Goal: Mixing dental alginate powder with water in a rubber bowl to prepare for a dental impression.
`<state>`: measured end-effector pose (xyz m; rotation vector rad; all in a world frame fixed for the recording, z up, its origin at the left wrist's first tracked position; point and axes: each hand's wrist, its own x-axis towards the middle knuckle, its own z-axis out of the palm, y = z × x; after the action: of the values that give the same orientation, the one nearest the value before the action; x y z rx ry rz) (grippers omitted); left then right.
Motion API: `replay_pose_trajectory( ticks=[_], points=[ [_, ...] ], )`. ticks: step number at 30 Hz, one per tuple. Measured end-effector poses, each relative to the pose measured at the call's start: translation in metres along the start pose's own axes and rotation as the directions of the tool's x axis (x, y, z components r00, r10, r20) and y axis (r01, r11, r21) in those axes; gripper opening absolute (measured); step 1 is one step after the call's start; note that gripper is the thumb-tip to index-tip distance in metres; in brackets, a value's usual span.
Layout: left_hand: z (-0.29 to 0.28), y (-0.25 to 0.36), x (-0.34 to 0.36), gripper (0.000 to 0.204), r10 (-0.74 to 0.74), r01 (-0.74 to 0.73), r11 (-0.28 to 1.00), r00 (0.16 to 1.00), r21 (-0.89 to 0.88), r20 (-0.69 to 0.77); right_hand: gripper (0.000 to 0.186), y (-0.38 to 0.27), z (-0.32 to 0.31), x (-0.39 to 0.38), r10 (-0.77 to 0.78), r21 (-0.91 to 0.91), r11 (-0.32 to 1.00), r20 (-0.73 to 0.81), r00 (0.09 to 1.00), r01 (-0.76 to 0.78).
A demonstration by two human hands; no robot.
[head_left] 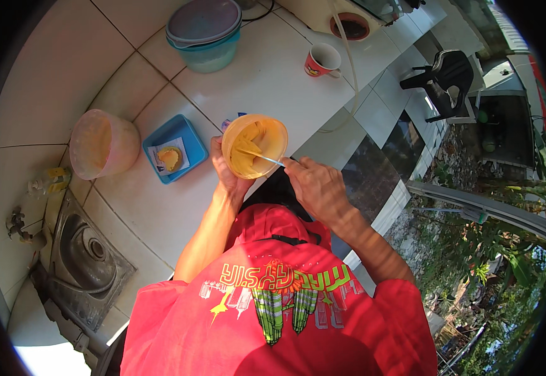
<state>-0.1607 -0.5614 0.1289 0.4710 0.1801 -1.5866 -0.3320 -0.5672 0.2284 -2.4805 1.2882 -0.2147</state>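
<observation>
A pale blue-handled utensil point(269, 159) stands in a translucent orange bowl point(276, 136), which is held up just beyond the person's chest. The utensil's long axis runs left to right, slightly slanted: its working end points left and a little far, into thick yellow paste point(241, 163), while its handle comes out over the bowl's right near rim. The bowl's mouth faces up toward the head. The left hand point(229, 166) curls around its left near side, some fingers hidden; the right hand point(317, 187) pinches the handle's end between drawn-in fingers.

Farther left, a blue tray point(152, 141) holds a small cup of yellow filling point(170, 158) on printed paper point(184, 154), its print too small to read. Colourful lettering and drawn towers cover the red shirt point(222, 338). A printed figure marks the red mug point(314, 67), far right of the bowl. The small bottle point(58, 179) at left has a yellow label, illegible here.
</observation>
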Motion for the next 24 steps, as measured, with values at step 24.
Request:
replay_pose_trajectory(
  ticks=[24],
  points=[
    [0.011,0.011,0.006,0.05,-0.069,0.062,0.998,0.944,-0.031,-0.323,0.022,0.017,0.005,-0.02,0.173,0.656,0.659,0.344,0.923,-0.368]
  ],
)
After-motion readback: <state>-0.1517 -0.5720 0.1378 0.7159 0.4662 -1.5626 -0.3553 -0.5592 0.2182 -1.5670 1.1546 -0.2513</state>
